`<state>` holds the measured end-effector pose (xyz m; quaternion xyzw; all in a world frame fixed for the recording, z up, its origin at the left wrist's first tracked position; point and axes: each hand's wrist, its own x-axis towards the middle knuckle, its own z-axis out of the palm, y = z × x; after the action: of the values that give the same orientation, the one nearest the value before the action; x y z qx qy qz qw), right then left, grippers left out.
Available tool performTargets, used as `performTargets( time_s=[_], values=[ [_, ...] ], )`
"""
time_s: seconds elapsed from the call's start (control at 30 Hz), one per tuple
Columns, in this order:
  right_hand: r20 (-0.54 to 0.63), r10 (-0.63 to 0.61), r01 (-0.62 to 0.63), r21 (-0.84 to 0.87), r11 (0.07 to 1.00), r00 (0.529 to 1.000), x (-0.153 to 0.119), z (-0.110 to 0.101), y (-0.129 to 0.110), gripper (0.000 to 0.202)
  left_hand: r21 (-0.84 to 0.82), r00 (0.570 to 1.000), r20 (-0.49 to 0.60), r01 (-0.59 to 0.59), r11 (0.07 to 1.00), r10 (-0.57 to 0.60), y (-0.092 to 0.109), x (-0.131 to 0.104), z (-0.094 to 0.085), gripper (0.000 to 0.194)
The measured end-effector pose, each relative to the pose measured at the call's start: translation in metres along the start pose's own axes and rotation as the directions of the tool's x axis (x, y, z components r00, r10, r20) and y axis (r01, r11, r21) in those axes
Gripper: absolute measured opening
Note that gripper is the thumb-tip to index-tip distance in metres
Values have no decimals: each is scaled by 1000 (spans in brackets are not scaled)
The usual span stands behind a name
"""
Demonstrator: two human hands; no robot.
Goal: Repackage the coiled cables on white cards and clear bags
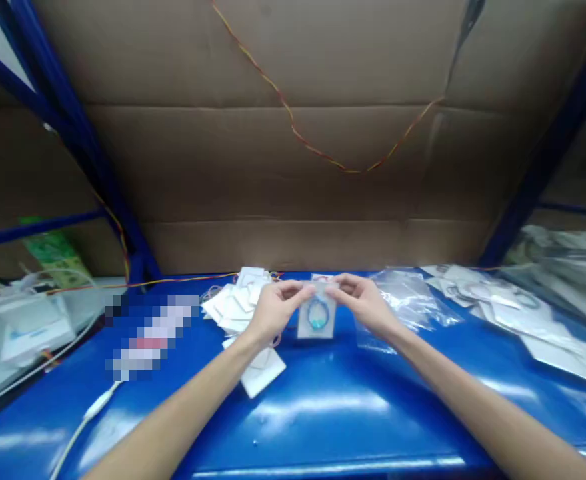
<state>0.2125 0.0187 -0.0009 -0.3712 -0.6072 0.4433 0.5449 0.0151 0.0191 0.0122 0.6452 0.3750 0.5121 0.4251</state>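
Note:
Between my two hands a white card with a blue ring-shaped bracelet [317, 315] is held upright, its face toward me. My left hand [279, 303] pinches the card's top left corner between thumb and fingers. At the top right corner my right hand [360, 300] grips it the same way. Behind and beside my left hand lies a loose pile of white cards [233, 303], some with thin cords showing. One white card [263, 373] rests nearer to me, below the left wrist. Clear plastic bags [413, 300] lie just beyond my right hand.
More flat white packets [507, 300] are spread at the right of the blue tabletop [333, 407]. A white cable [90, 413] runs along the left side. Blue frame posts [80, 133] and a cardboard back wall [293, 193] with a hanging twisted wire [293, 127] enclose the space.

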Motion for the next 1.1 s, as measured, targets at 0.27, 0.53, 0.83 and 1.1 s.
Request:
performTargets(
  time_s=[0.27,0.53,0.83,1.1],
  values=[
    [7,105,-105,25,994,994,1,-6,-1,40,-139,987,-11,154,978,-157,-7,6,-5,37],
    [-42,107,-106,26,994,993,3,-6,0,35,-209,975,-22,213,955,-222,-4,5,-4,34],
    [-129,125,-123,23,992,984,7,-14,-2,34,-173,978,106,195,965,-179,-8,11,-12,38],
    [-81,109,-111,-22,994,991,6,-16,3,38,-91,988,2,155,984,-156,-11,10,-13,45]
  ],
)
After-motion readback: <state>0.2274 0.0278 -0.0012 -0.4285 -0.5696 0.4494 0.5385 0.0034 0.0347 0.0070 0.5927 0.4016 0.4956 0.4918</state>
